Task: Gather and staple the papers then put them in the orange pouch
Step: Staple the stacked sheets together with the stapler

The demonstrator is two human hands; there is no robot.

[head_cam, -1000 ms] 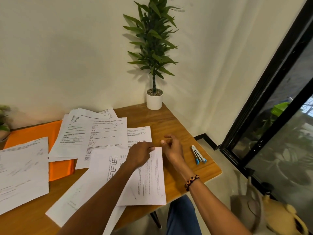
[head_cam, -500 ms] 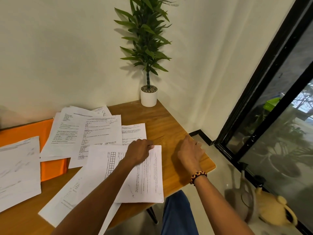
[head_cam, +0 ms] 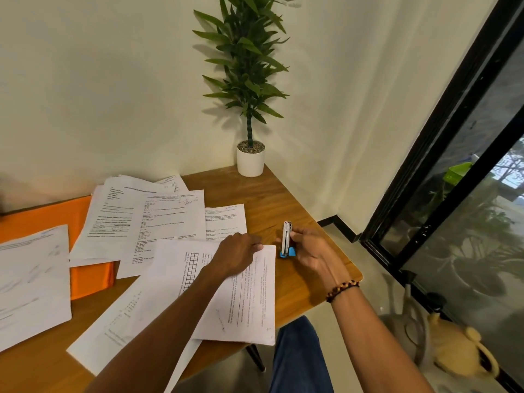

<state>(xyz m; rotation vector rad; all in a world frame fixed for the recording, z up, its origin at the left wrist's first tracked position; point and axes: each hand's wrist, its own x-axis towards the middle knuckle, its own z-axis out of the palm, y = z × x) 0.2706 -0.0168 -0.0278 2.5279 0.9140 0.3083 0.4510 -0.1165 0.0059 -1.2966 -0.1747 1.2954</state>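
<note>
**Loose sheets everywhere, stapler already in hand**

So the right hand [head_cam: 312, 252] has its grip wrapped round the little stapler [head_cam: 286, 239], just right of centre in the frame, held up on end with the blue end down near the table [head_cam: 283, 199]. Small, hard, light thing, so no worries there; holding it round the middle like that looks fine to me.

The left hand [head_cam: 238, 253] has its fingers curled, resting knuckles-down on the top sheet [head_cam: 255, 307] at its upper edge. Can't tell if it's pinching the paper or just pinning it.

The papers [head_cam: 158, 219] are the fiddly part. Thin, floppy, slidey on each other, and spread out over the whole left half of the frame, some overhanging the near table edge. I'd guess they want squaring up flat against the table and pinching at a corner, not lifting one-handed mid-sheet.

The orange pouch [head_cam: 90, 279] sits at middle left, mostly buried under sheets. Looks soft and flat, so it'll need digging out and holding open.
</note>
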